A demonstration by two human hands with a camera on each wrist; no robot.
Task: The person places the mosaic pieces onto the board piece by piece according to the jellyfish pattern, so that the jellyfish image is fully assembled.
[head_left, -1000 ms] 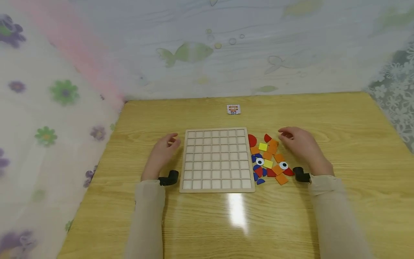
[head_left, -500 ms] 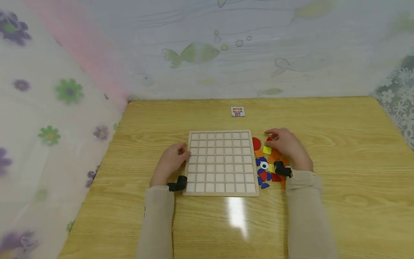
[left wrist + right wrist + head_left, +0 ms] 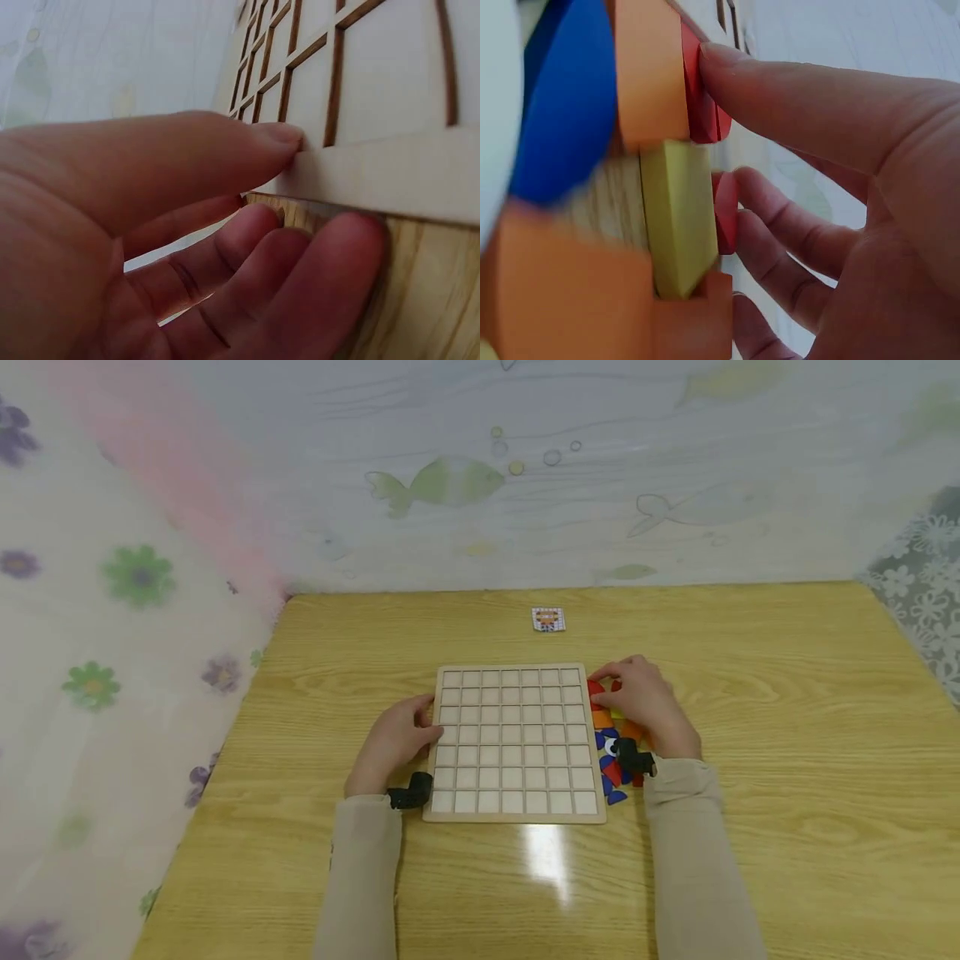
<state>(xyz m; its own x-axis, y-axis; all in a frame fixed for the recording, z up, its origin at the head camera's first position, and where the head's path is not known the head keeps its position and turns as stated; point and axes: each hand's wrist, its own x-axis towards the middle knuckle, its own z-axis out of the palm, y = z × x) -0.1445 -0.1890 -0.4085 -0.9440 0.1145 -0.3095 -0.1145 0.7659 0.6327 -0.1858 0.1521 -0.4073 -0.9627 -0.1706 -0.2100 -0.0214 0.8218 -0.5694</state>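
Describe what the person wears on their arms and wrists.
Both arms are covered by long, plain beige sleeves, left sleeve and right sleeve. At each cuff sits a small black wrist device, one by the left hand, one by the right hand. No rings or gloves show.

The head view looks forward and down from above onto the whole table (image 3: 787, 710), the grid board (image 3: 513, 743) at frame centre. The left wrist view sits very near the board's edge (image 3: 390, 176), shared with the head view. The right wrist view is pressed close against the coloured pieces (image 3: 679, 225), seen centre right of the head frame.
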